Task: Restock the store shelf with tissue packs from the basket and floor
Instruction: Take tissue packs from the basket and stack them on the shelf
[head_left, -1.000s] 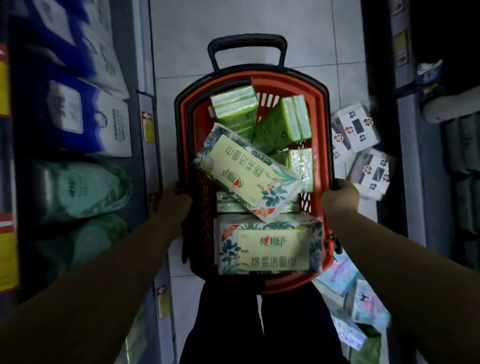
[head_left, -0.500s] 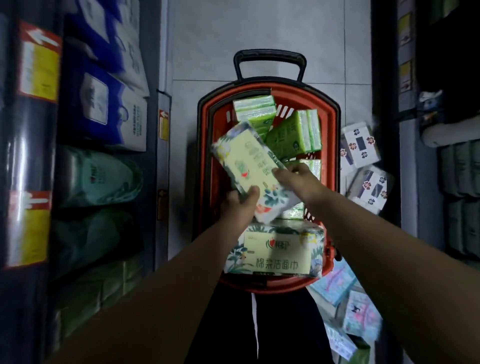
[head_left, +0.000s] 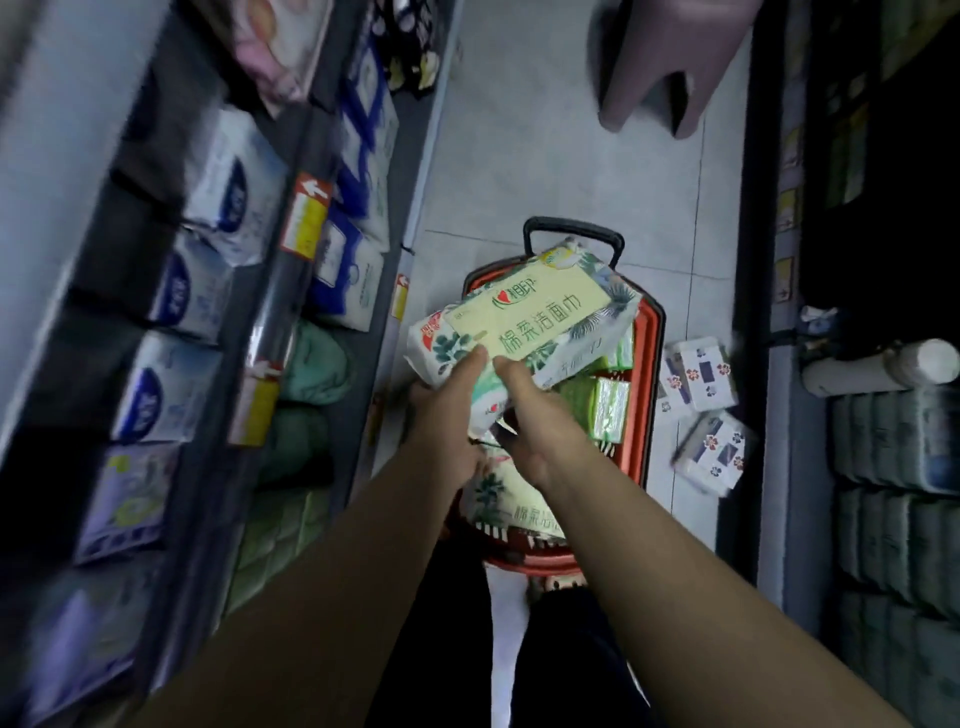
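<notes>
Both my hands hold a yellow-and-white tissue pack (head_left: 524, 317) with leaf print, lifted above the red basket (head_left: 647, 395) on the floor. My left hand (head_left: 447, 410) grips the pack's near left edge from below; my right hand (head_left: 530, 421) grips its near edge beside it. A second leaf-print pack (head_left: 511, 499) lies in the near end of the basket, and green packs (head_left: 605, 408) lie on its right side. Two white flower-print packs (head_left: 698, 374) (head_left: 714, 452) lie on the floor right of the basket. The shelf (head_left: 280, 291) stands on my left.
The left shelf holds blue-and-white packs (head_left: 208, 208) on the upper tiers and green packs (head_left: 311, 364) lower down, with yellow price tags (head_left: 306, 223) on its edge. A pinkish stool (head_left: 670, 57) stands on the tiled floor ahead. Dark shelving (head_left: 883, 441) lines the right side.
My hands left the basket's sides, took hold of the leaf-print pack and raised it out of the basket. My view has tilted up and toward the left shelf.
</notes>
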